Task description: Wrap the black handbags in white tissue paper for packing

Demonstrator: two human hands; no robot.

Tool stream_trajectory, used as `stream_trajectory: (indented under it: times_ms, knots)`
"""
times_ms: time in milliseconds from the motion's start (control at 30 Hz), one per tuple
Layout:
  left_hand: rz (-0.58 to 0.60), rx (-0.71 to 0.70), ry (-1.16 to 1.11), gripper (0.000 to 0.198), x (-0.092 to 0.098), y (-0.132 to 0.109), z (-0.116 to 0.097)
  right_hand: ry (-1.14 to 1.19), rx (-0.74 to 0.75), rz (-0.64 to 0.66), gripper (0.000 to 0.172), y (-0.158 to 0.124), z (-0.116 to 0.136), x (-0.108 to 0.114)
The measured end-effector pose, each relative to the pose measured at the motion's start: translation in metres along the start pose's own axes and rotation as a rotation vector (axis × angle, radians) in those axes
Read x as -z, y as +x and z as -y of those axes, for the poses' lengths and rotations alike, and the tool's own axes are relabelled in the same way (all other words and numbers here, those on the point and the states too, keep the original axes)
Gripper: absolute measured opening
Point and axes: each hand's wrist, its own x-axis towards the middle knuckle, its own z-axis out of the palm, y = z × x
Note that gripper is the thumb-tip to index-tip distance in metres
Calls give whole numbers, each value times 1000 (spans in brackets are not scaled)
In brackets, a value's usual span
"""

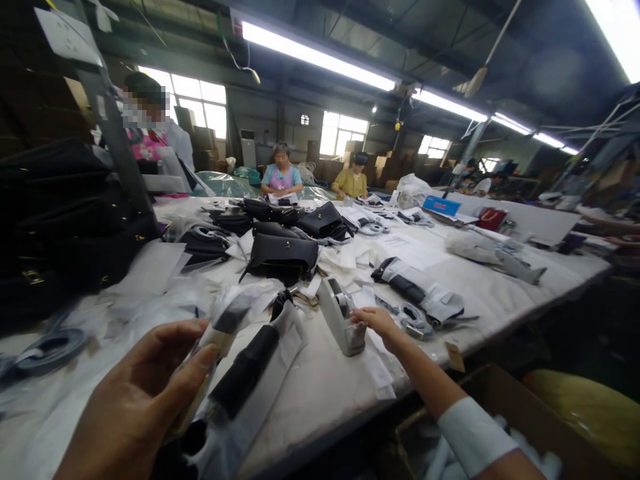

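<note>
In my left hand [145, 380], thumb and fingers pinch a clear plastic-wrapped bundle [226, 327] with a dark part inside. Just right of it lies a black rolled bag part [245, 370], partly covered by white wrapping. My right hand [373, 321] reaches to the front end of a grey tape dispenser [336, 317], fingertips pinched together at the tape's edge; the tape itself is hardly visible. A black handbag [283, 255] lies beyond the dispenser. To the right is a partly wrapped black strap bundle [420, 288].
Black bags are piled at the left beside a metal post [117, 147]. A grey coiled strap [53, 350] lies at left. Below the table edge, at right, stand a cardboard box [540, 413] and a yellow sack [585, 407]. Several co-workers sit or stand across the table.
</note>
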Motion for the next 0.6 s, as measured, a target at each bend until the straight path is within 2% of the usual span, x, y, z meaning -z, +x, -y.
stream_trajectory:
  times_ms: [133,333,433,600]
  knots:
    - [-8,-10,11,73,-1,0,-1,139,-42,0,41,-6,11,6]
    - [7,-48,66,67,1,2,3,308,-44,-42,42,-44,23,14]
    - [-5,-47,60,69,3,3,4,358,-101,-35,42,-57,8,7]
    - [47,-70,70,65,2,2,2,365,-163,-109,41,-60,-28,-6]
